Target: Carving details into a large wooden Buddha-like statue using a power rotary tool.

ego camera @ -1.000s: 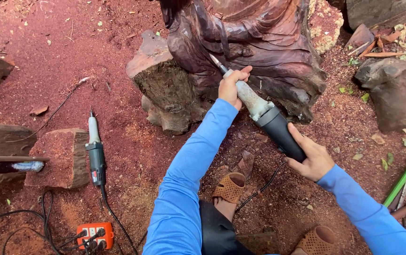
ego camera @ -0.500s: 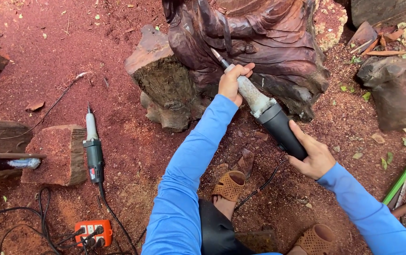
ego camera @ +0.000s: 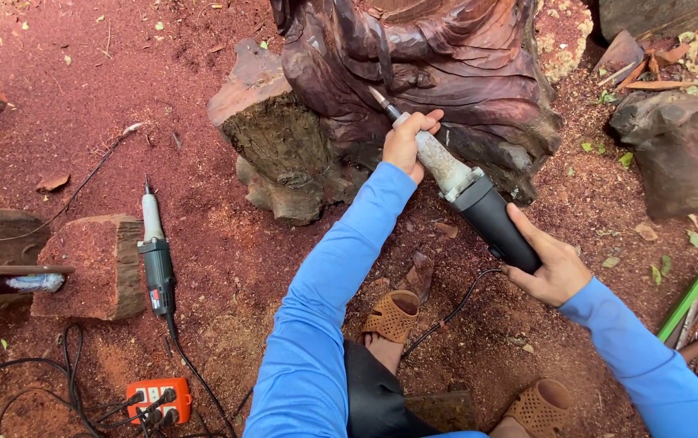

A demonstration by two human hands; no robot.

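Note:
A long black and grey power carving tool (ego camera: 469,191) points up and left at a dark brown carved wooden sculpture (ego camera: 438,57). Its thin bit touches the carving's folds. My left hand (ego camera: 408,139) grips the tool's dusty grey neck close to the bit. My right hand (ego camera: 547,264) holds the black rear body, where a black cord leaves it. Both arms wear blue sleeves. The sculpture rises from a rough stump (ego camera: 272,134).
A second grinder (ego camera: 156,251) lies on the red sawdust ground by a wood block (ego camera: 93,264). An orange power strip (ego camera: 156,398) with cables sits at bottom left. A dark rock (ego camera: 677,150) is at right, a green frame (ego camera: 693,304) at the right edge. My sandalled feet are below.
The tool and both hands have stayed on the carving, with only a slight shift of the bit along the folds. The view has shifted a little.

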